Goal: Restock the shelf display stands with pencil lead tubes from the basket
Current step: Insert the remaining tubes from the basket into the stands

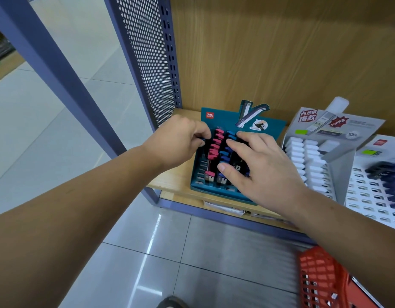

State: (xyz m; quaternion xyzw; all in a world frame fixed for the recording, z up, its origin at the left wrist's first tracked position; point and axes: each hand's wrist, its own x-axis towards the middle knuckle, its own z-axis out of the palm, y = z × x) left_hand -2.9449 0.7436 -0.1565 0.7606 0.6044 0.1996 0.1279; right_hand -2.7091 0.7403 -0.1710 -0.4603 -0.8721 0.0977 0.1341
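Observation:
A teal display stand (267, 126) stands on the wooden shelf (177, 177) near its left end. It holds rows of black pencil lead tubes with red caps (214, 150) and blue caps (231, 135). My left hand (178, 143) is at the stand's upper left corner, fingers curled and pinching a dark tube at the left row. My right hand (260, 170) lies over the stand's right rows with fingers spread and fairly straight, fingertips touching the tubes. The red basket (320, 276) is on the floor at the lower right, blurred.
A grey stand with white-capped tubes (307, 156) sits right of the teal one, and a white stand with dark tubes (378, 187) beyond it. A perforated purple side panel (147, 58) closes the shelf's left end. Grey floor tiles lie below.

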